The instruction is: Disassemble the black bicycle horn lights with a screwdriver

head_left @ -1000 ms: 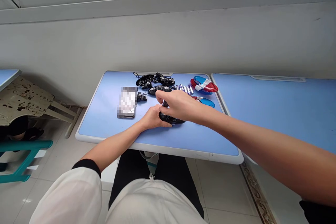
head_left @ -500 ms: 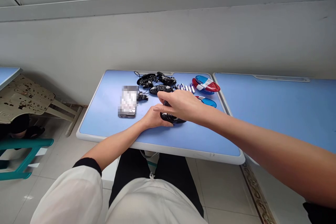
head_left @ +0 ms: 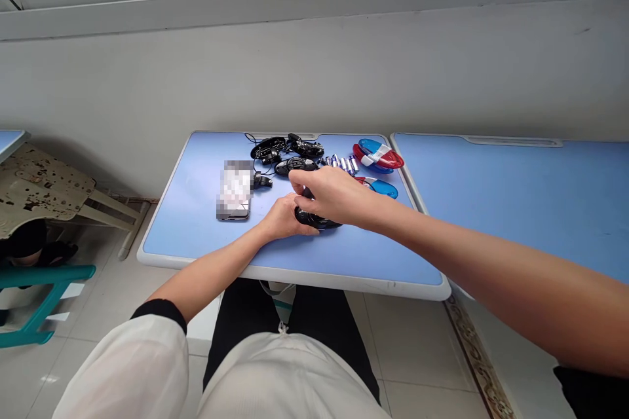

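A glossy black oval casing lies near the front middle of the blue desk. My left hand is closed around its left end, thumb along the near side. Over the casing, my right hand has its thumb and fingers pinched on a short dark piece. What that piece is, and whether it joins the casing, I cannot make out. Just behind my right hand lie several small batteries in a row and a black oval casing with cord.
A phone with a pixelated screen lies at left, beside a small black clamp. Black corded parts lie behind. Red and blue oval shells are stacked at right, another blue one nearer. A second desk adjoins.
The whole view has shifted slightly, so things sit a little further left. Both hands keep nearly the same hold on the casing and the dark piece.
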`<state>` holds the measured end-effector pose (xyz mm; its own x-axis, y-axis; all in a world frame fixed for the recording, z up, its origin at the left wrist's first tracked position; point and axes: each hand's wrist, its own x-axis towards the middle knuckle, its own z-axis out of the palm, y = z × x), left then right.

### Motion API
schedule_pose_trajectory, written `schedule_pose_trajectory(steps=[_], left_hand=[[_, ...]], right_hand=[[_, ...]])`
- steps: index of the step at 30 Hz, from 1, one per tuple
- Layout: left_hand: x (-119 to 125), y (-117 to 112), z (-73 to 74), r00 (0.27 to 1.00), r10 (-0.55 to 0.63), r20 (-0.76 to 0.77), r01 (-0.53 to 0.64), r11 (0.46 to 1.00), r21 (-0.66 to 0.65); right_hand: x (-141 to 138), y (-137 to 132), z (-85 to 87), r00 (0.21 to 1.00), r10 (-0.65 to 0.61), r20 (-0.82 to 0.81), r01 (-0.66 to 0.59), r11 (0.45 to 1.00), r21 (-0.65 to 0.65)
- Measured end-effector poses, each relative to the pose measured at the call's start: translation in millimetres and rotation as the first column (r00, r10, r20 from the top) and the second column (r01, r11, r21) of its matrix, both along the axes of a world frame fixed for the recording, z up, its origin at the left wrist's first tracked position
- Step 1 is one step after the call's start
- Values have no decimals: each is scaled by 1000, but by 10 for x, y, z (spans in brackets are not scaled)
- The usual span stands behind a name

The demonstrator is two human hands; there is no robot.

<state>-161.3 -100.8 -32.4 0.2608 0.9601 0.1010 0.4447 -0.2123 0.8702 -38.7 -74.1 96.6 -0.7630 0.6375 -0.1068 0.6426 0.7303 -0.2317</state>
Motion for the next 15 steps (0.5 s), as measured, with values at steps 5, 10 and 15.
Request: schedule_pose_trajectory(steps=[5,10,15], left_hand=[[-3,-5,18,1000,-17,6,17,1000,-14],[-2,-20,45,1000,28,-5,-28,1000,-13],[-10,-11,61,997,28,-71,-25,999,40]], right_hand=[[20,2,-14,992,18,-121,-31,994,-103],[115,-11,82,961,-45,-274,-16,977,-214],[403,-64,260,850,-295,-436,209,949,-235]])
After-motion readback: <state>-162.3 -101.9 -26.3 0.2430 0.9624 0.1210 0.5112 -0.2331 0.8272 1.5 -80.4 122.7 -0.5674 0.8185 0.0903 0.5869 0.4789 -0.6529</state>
